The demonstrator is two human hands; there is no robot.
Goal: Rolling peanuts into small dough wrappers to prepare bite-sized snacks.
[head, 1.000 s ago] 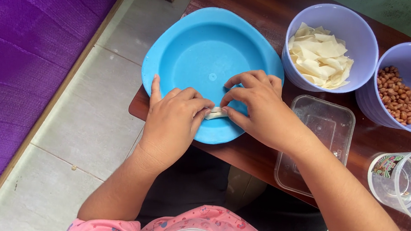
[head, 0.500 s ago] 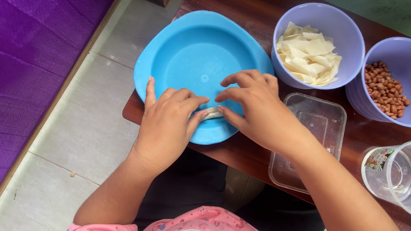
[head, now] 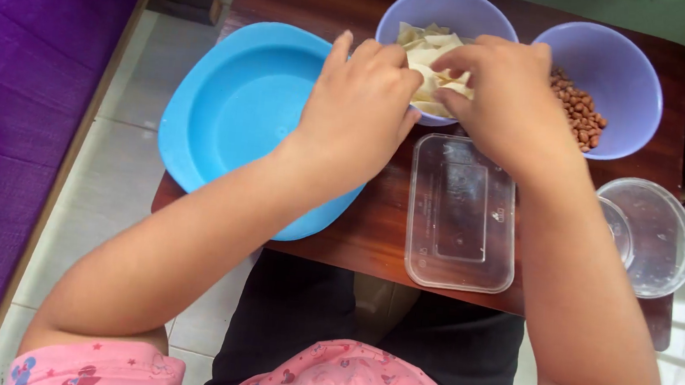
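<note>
Hands [head: 441, 102] over lilac bowl [head: 449, 12] of pale wrappers [head: 421, 47]

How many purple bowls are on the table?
2: one purple bowl of pale wrapper pieces at the table's far middle, under both hands, and one purple bowl of peanuts right of it.

- Soft, even daylight, bright throughout, with no harsh shadows.
- Pale reflections gleam on the floor tiles [head: 680, 346] at the lower right, suggesting light from that side.
- Mild glare on the clear plastic lid [head: 463, 215].
- Sharp focus; slight wide-angle stretching at the edges.
</note>
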